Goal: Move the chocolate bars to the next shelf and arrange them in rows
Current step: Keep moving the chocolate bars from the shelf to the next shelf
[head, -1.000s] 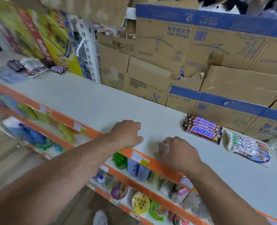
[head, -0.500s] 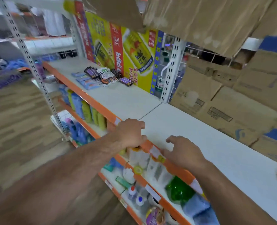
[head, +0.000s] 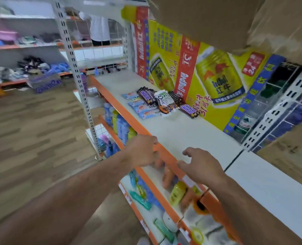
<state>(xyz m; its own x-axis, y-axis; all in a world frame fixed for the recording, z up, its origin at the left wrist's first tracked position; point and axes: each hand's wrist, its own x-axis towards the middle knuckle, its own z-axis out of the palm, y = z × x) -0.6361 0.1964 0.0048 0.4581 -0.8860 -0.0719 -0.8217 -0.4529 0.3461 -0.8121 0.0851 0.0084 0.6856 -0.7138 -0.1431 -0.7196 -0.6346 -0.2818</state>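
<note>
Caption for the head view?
Left hand and right hand, both empty, near the orange shelf edge; chocolate bars piled farther along.

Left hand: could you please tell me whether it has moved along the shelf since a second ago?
Yes. The left hand has moved leftward, past the seam between shelves, toward the chocolate bars.
</note>
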